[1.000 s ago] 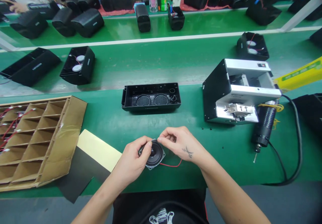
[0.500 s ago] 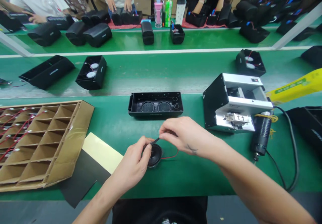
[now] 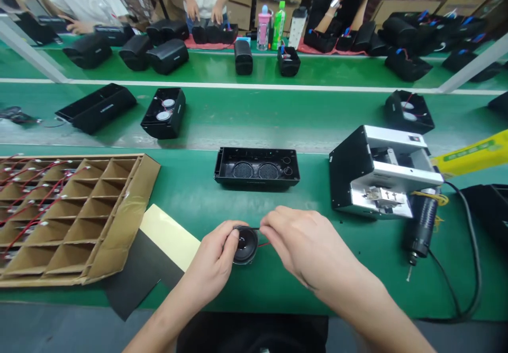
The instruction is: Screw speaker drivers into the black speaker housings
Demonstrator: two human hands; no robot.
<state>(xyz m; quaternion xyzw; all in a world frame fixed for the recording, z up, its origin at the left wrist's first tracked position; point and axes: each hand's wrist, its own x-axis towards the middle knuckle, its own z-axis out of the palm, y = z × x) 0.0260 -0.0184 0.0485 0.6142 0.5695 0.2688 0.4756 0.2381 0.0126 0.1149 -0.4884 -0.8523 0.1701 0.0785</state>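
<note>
A round black speaker driver [image 3: 245,245] is gripped at its left edge by my left hand [image 3: 220,250], with the thumb on its rim. My right hand [image 3: 299,242] pinches the free end of a thin black strip [image 3: 254,228], which runs along the driver's upper rim to my left fingers. A red wire [image 3: 263,244] comes out at the driver's right and passes under my right hand. Beyond both hands lies an open black speaker housing [image 3: 257,182] with two round grilles inside. By my left forearm is a dark sheet with a pale yellow backing [image 3: 169,234].
At left stands a divided cardboard box [image 3: 119,236] with red-wired parts. To the right are a silver-and-black machine [image 3: 353,178], an electric screwdriver [image 3: 423,231] and a yellow object [image 3: 472,154]. More housings [image 3: 163,114] sit on the green line beyond, where other people work.
My right hand has moved down and right, drawing the strip from a raised slant to nearly level along the driver's upper rim. My left hand still holds the driver. The whole view has shifted slightly.
</note>
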